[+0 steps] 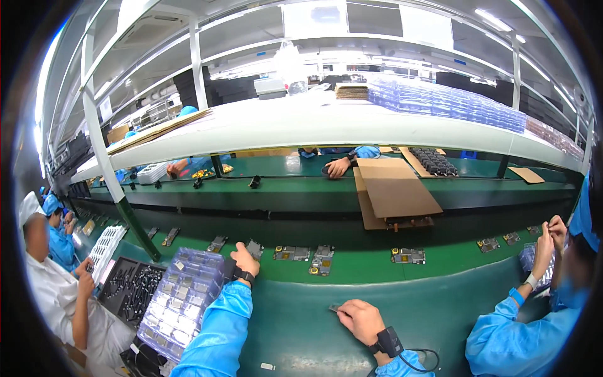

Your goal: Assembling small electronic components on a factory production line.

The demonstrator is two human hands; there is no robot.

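Note:
My left hand (244,261), with a black band at the wrist, reaches over the green belt with its fingers closed at the edge of a circuit board (255,249). Part of that grip is hidden behind the hand. My right hand (360,322) is low over the green worktop, pinching a small, thin grey piece (335,308) between thumb and fingertips. A black device with a cable (387,342) is strapped to the right wrist. Beside my left forearm stands a stack of clear plastic trays (182,301) holding small metallic pieces.
Several circuit boards lie along the belt, one (408,256) to the right. A black tray of dark parts (129,289) sits left. A small white piece (267,366) lies near me. Co-workers sit on both sides; cardboard sheets (399,188) jut out from the shelf ahead.

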